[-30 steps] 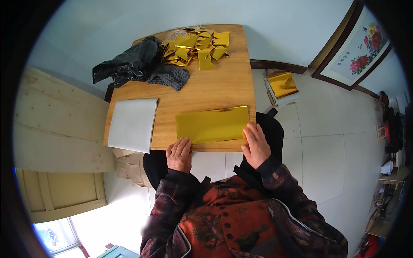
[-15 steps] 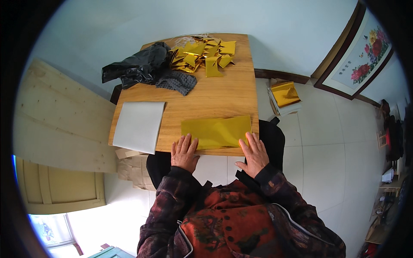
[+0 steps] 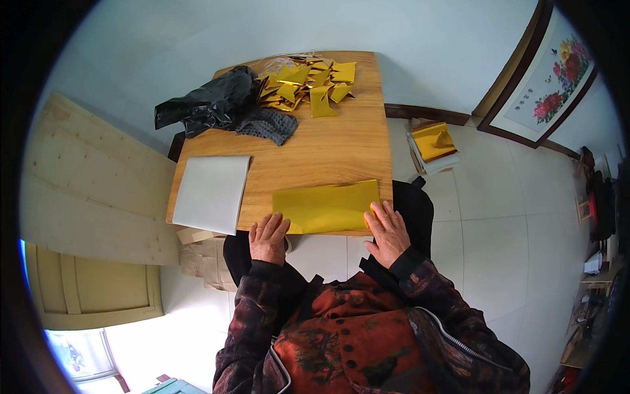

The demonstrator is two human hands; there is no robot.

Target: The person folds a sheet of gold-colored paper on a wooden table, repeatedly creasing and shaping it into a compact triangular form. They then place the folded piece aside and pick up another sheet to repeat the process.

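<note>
A folded strip of gold foil paper (image 3: 326, 205) lies flat along the near edge of the wooden table (image 3: 315, 152). At its lower left corner rests my left hand (image 3: 268, 240), palm down with the fingers stretched out. My right hand (image 3: 387, 228) lies at the strip's right end, fingertips on its edge and thumb held apart. Neither hand grips anything. To the left of the strip is a folded white sheet (image 3: 210, 193), reaching slightly past the table's front edge.
Gold foil pieces (image 3: 308, 85) are heaped at the table's far side, beside a black plastic bag (image 3: 213, 102) and a dark grey textured cloth (image 3: 268, 125). On the floor to the right sits a stack with gold sheets (image 3: 433, 142). A wooden board (image 3: 98, 177) leans at left.
My left hand has slid left and slightly toward me, to the strip's corner. The gold strip has shifted a little left. My right hand stays nearly in place.
</note>
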